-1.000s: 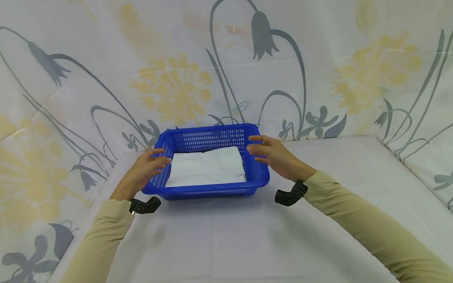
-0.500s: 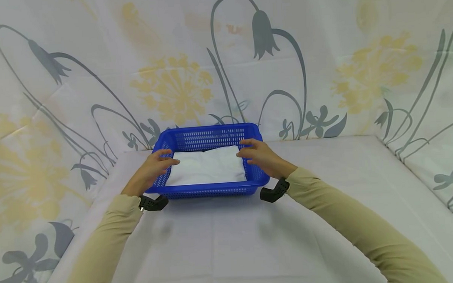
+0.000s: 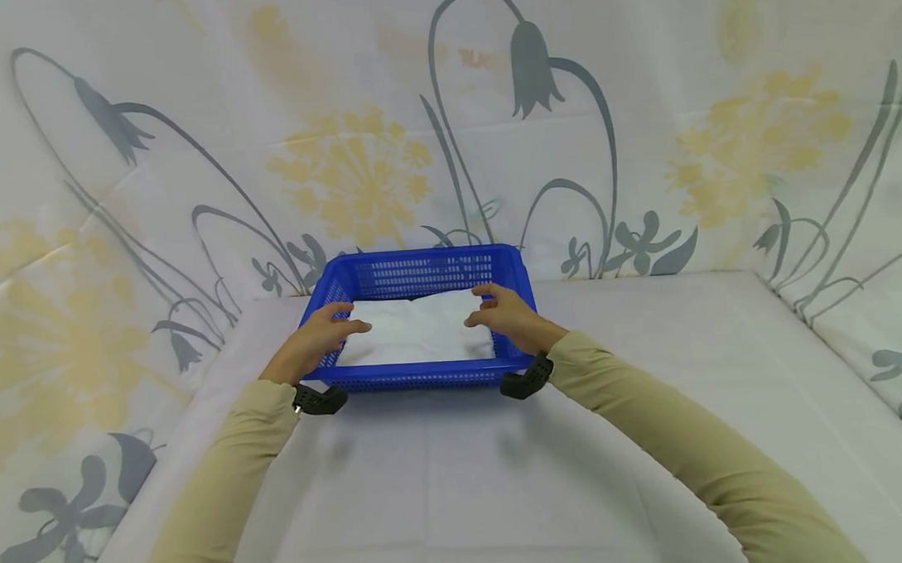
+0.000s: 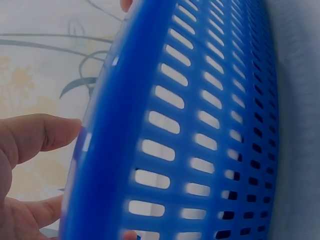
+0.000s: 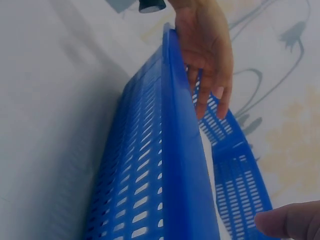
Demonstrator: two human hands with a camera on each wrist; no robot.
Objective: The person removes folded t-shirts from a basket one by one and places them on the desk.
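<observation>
A blue plastic basket [image 3: 424, 372] with slotted walls holds a folded white cloth [image 3: 415, 328] lying flat. My left hand [image 3: 311, 340] hovers over the basket's left side, thumb and fingers spread apart, tips overlapping the cloth's left edge. Over the right side, my right hand [image 3: 514, 319] reaches inward with loosely bent fingers, its thumb by the cloth's right edge. Neither hand grips anything. The left wrist view shows the left thumb [image 4: 40, 135] beyond the basket rim [image 4: 112, 130]. In the right wrist view the left hand [image 5: 205, 55] hangs fingers-down inside the basket, and the right thumb [image 5: 290, 221] shows at lower right.
The basket stands on a table covered with a white cloth [image 3: 458, 480], near its back edge. Behind rises a flower-patterned curtain [image 3: 639, 126], which also lines both sides. A black wrist device [image 3: 527, 378] sits on each wrist.
Both hands have moved inward from the basket's side rims to over the edges of the white cloth. The basket and cloth stay in place; the head view has shifted slightly.
</observation>
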